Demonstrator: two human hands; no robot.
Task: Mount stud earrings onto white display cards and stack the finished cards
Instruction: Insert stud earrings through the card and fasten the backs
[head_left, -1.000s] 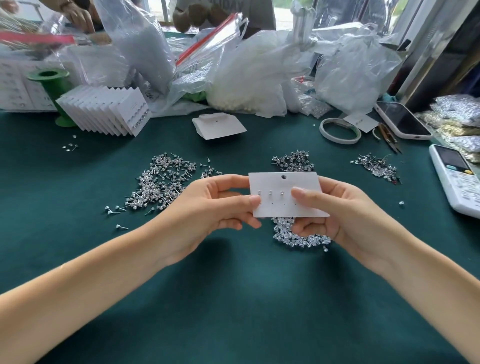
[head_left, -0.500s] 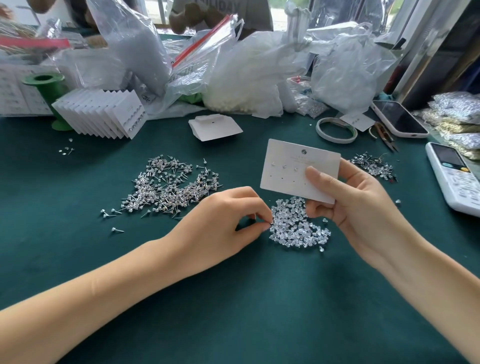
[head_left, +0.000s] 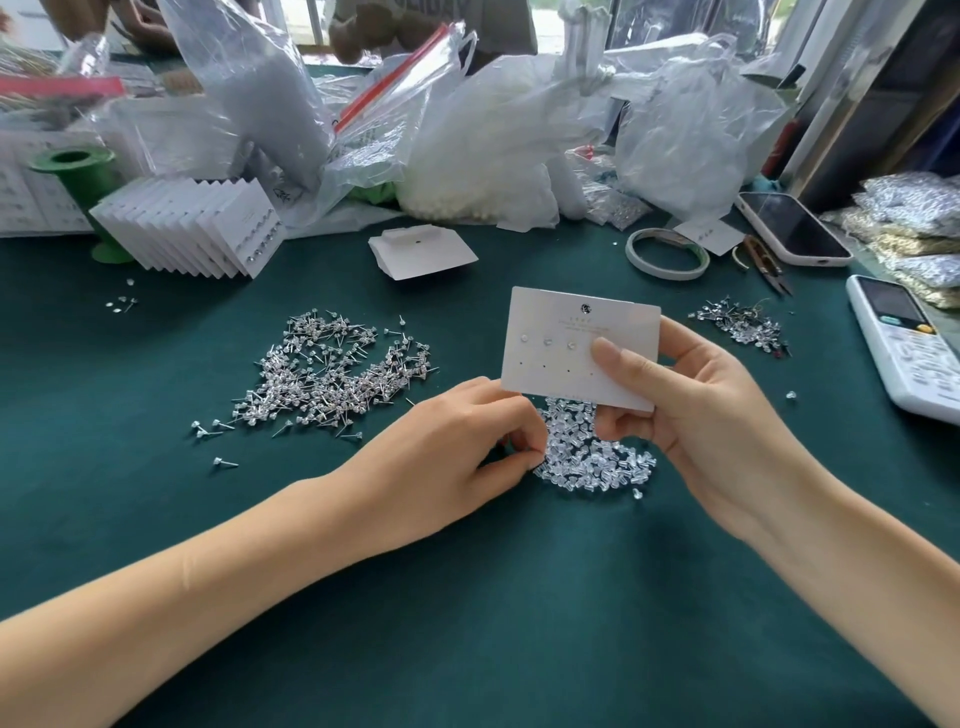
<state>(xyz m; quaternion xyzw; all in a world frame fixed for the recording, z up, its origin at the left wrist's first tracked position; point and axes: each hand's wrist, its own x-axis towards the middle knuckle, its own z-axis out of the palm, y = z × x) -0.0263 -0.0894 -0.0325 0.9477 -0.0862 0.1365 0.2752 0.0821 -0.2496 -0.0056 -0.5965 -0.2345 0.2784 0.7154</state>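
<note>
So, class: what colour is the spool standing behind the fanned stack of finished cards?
Green. The spool shows best in the head view, far left, behind the finished cards.

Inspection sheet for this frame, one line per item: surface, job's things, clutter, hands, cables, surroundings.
Surface: green cloth.
Job's things: display card with three studs in its top row; stud pile; clear backs pile; finished card stack.
Clutter: plastic bags, tape ring, phone, remote.
Hands: right hand holds the card; left hand pinches at the backs.
Cables: nothing seen.
Surroundings: another person's hands behind the bags.
</note>
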